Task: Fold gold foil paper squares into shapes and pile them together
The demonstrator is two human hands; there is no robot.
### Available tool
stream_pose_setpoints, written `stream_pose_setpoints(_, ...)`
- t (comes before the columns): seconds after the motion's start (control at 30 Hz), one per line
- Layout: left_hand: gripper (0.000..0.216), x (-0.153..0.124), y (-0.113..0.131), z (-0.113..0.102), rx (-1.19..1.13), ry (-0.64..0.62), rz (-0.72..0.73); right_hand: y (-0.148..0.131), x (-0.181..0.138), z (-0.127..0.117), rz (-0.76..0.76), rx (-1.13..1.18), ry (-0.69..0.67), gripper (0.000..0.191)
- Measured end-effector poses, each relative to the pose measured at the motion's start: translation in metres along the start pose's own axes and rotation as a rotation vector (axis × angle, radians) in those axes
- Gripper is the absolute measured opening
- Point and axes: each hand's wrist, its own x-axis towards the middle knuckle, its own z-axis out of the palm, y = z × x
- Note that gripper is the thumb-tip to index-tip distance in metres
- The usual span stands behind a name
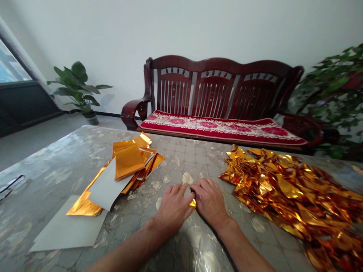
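Note:
My left hand (176, 204) and my right hand (209, 198) meet over the middle of the table, fingers closed on a small piece of gold foil paper (193, 204). Most of that piece is hidden under the fingers; a shiny bit shows between the hands. To the left lies a loose stack of gold foil sheets (129, 162), some turned with the pale side up. A large heap of folded gold foil pieces (286, 189) spreads over the right side of the table, apart from my right hand.
The table (170, 241) has a glossy patterned cover. Pale sheets (70, 226) lie at the front left, and glasses (11, 186) sit at the left edge. Behind stands a dark wooden bench (215, 90) with a red floral mat (221, 126). Plants (79, 87) flank it.

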Motion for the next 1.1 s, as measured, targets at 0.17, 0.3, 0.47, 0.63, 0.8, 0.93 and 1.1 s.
stream_pose_setpoints(0.17, 0.032, -0.001, -0.001, -0.001, -0.007, -0.007, 0.000, 0.000, -0.001, -0.001, -0.011, 0.007, -0.024, 0.020)
stream_pose_setpoints(0.3, 0.033, -0.001, -0.001, -0.001, -0.005, -0.019, 0.002, 0.001, -0.001, -0.002, -0.020, 0.011, -0.031, 0.020)
stream_pose_setpoints(0.47, 0.031, 0.000, -0.001, -0.002, 0.007, -0.024, 0.001, 0.004, 0.000, -0.004, -0.036, 0.033, -0.051, 0.022)
stream_pose_setpoints(0.63, 0.030, 0.000, -0.001, -0.003, 0.004, -0.030, -0.005, 0.006, 0.001, -0.007, -0.049, 0.056, -0.105, 0.024)
stream_pose_setpoints(0.8, 0.029, 0.000, 0.000, -0.001, 0.003, -0.007, -0.015, 0.006, 0.003, -0.013, -0.057, 0.064, -0.180, 0.026)
stream_pose_setpoints(0.93, 0.028, -0.001, 0.001, -0.004, -0.010, 0.039, -0.035, 0.010, 0.004, -0.017, -0.061, 0.072, -0.230, 0.028)
stream_pose_setpoints(1.1, 0.020, -0.003, 0.005, -0.009, -0.108, -0.013, 0.089, 0.014, 0.004, -0.016, -0.067, 0.068, -0.228, 0.027)
